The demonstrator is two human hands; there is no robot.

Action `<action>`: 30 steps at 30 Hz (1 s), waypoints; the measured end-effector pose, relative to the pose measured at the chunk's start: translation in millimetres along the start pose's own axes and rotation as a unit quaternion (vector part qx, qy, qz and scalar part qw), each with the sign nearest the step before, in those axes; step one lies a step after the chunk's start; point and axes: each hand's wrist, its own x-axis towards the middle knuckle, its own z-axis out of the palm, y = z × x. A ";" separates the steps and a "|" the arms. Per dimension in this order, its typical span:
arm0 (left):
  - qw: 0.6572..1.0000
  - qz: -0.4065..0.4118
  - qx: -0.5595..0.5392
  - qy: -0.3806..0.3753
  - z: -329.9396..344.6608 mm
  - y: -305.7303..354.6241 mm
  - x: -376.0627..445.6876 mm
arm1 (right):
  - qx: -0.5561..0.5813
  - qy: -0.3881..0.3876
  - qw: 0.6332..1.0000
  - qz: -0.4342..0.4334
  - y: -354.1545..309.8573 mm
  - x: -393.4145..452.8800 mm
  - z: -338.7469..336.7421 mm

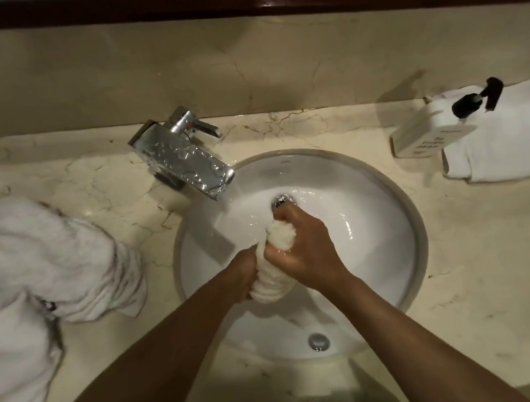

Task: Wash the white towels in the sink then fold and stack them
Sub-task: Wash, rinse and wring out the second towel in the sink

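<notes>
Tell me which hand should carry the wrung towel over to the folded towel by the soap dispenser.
Right. The right hand already grips the wrung towel and is nearer the folded towel; the left hand would have to cross over.

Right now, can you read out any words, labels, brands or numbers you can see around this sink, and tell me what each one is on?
Soap dispenser: a few lines of dark print on its white front, too small and blurred to read.
Sink: a faint mark on the far rim, too small to read.
Tap: no lettering visible.
Folded towel, towel pile: no text visible.
Nothing here can be quoted.
</notes>
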 end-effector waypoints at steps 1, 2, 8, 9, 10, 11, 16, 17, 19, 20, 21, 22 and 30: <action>0.999 0.018 -0.035 -0.003 -0.2 -6.5 1.3 | 0.019 0.003 1.000 0.020 0.2 2.5 -2.0; 0.997 0.033 -0.070 0.009 -0.2 -6.7 -0.1 | 0.043 0.020 0.997 0.056 -0.8 4.2 -4.3; 0.923 0.239 -0.291 0.074 -2.5 -40.5 -9.1 | 0.257 0.186 0.851 0.418 15.4 -3.5 -12.3; 0.923 0.266 -0.260 0.095 -1.9 -46.4 -8.2 | 0.301 0.185 0.819 0.451 15.0 -8.3 -14.5; 0.926 0.291 -0.207 0.125 2.0 -47.0 -9.3 | 0.352 0.171 0.787 0.478 13.9 -12.6 -15.6; 0.923 0.310 -0.161 0.160 6.3 -46.2 -8.9 | 0.402 0.147 0.750 0.505 10.8 -16.2 -15.2; 0.922 0.327 -0.168 0.125 3.9 -37.9 -4.3 | 0.526 0.064 0.638 0.558 1.5 -21.3 -8.8; 0.928 0.330 -0.153 0.083 -1.5 -37.5 -5.4 | 0.523 0.074 0.634 0.565 7.0 -19.1 -7.0; 0.938 0.340 -0.058 0.039 -10.8 -37.4 -14.8 | 0.520 0.105 0.626 0.571 14.0 -15.8 -5.6; 0.938 0.345 -0.004 0.044 -13.5 -39.4 -16.5 | 0.519 0.123 0.627 0.567 17.0 -14.5 -5.0; 0.935 0.348 0.027 0.060 -13.3 -40.9 -18.2 | 0.524 0.143 0.620 0.566 18.7 -13.5 -4.4; 0.934 0.348 0.029 0.080 -10.6 -42.0 -21.2 | 0.541 0.154 0.607 0.562 19.0 -14.4 -3.6; 0.876 0.430 -0.010 0.219 -1.6 -3.2 -23.1 | 0.526 0.173 0.595 0.583 -15.0 -24.9 15.6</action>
